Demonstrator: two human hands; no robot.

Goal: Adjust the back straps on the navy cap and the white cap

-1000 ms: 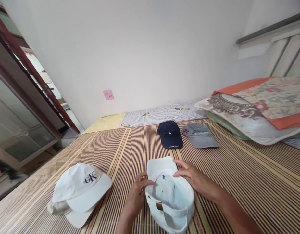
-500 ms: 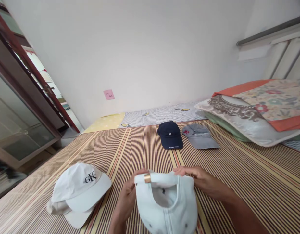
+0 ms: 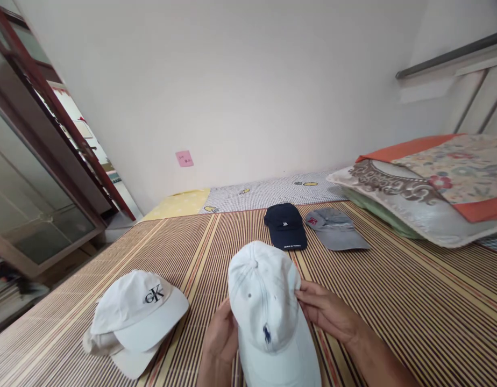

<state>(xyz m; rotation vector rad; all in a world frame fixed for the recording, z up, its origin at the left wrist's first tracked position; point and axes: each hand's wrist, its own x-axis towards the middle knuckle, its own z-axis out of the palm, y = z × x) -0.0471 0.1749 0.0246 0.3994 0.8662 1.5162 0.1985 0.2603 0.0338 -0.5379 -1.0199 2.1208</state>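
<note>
A pale blue-white baseball cap [image 3: 272, 301] is held up in front of me, its crown away from me and its brim pointing toward me. A small dark blue emblem shows on its front. My left hand [image 3: 221, 336] grips its left side, with the fingertips hidden behind the cap. On the other side, my right hand [image 3: 327, 312] pinches the cap's edge. To the left lies a white cap [image 3: 129, 303] with black letters, stacked over a beige cap [image 3: 133, 361].
Farther back on the striped mat [image 3: 216, 258] sit a navy cap [image 3: 286, 228] and a grey cap [image 3: 335, 230]. Pillows [image 3: 418, 188] are piled at the right. A wall with a pink note [image 3: 184, 158] stands behind, and a glass-panelled door [image 3: 42, 215] is at the left.
The pale cap has been turned around: its back opening and strap faced me before, and now its front and brim do. Both hands still hold its sides.
</note>
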